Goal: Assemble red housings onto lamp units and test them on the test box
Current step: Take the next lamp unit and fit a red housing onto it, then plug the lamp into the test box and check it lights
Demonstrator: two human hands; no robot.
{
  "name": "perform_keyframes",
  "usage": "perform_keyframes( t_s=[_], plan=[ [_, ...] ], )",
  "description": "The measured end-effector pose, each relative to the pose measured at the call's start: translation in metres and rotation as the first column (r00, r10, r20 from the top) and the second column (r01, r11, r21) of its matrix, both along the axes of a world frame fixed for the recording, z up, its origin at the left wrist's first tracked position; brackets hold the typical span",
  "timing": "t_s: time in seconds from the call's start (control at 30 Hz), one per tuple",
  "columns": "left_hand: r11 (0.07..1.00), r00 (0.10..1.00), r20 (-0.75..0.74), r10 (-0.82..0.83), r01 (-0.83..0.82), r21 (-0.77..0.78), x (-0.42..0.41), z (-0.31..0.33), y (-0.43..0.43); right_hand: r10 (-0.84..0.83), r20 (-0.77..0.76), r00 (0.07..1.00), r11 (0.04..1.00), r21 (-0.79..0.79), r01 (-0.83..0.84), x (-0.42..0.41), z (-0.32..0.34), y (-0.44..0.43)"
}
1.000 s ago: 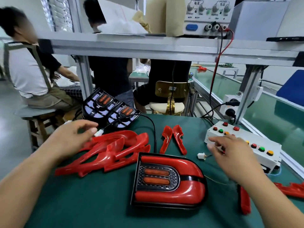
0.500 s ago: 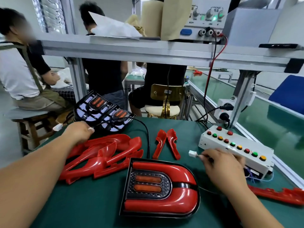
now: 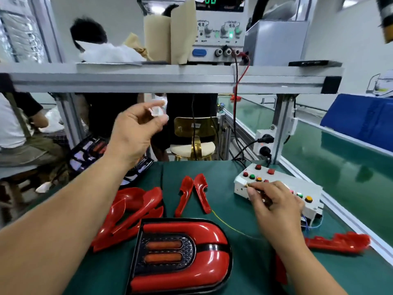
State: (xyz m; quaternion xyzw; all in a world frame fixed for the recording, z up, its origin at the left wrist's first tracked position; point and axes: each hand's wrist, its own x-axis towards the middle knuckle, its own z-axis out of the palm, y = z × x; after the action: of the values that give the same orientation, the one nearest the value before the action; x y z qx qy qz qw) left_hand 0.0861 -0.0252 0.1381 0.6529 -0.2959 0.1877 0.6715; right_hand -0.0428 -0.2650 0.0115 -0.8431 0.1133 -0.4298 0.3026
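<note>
A power supply point(image 3: 219, 28) sits on the shelf point(image 3: 170, 79); gold stool point(image 3: 194, 133) behind.

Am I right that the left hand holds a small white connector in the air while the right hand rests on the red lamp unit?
Not quite: the head view shows the right hand at the corner of the white test box with coloured buttons, not on the red lamp unit. The left hand does hold the small white connector aloft.
</note>
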Motion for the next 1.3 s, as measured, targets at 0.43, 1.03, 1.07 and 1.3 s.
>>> perform_keyframes(
  t_s=[0.43, 1.03, 1.07, 1.3],
  plan=[
    [0.74, 0.96, 0.161, -0.228, 0.063, 0.67, -0.023, -0.063, -0.094, 0.074, 0.197, 0.978, 0.99, 0.104, -0.096, -0.006, 0.013, -0.005],
    [0.46, 0.881, 0.26, -0.394, -0.056, 0.886, -0.025, -0.058, -0.093, -0.003, 0.03, 1.0, 0.993, -0.119, 0.007, -0.004, 0.009, -0.007],
    [0.451, 0.874, 0.263, -0.408, -0.057, 0.891, -0.026, -0.058, -0.093, 0.006, 0.027, 1.0, 0.992, -0.129, -0.003, -0.004, 0.009, -0.006],
    [0.442, 0.871, 0.249, -0.424, -0.041, 0.896, -0.033, -0.066, -0.095, 0.105, 0.0, 0.994, 0.994, -0.021, -0.105, -0.001, 0.007, -0.003]
  ],
)
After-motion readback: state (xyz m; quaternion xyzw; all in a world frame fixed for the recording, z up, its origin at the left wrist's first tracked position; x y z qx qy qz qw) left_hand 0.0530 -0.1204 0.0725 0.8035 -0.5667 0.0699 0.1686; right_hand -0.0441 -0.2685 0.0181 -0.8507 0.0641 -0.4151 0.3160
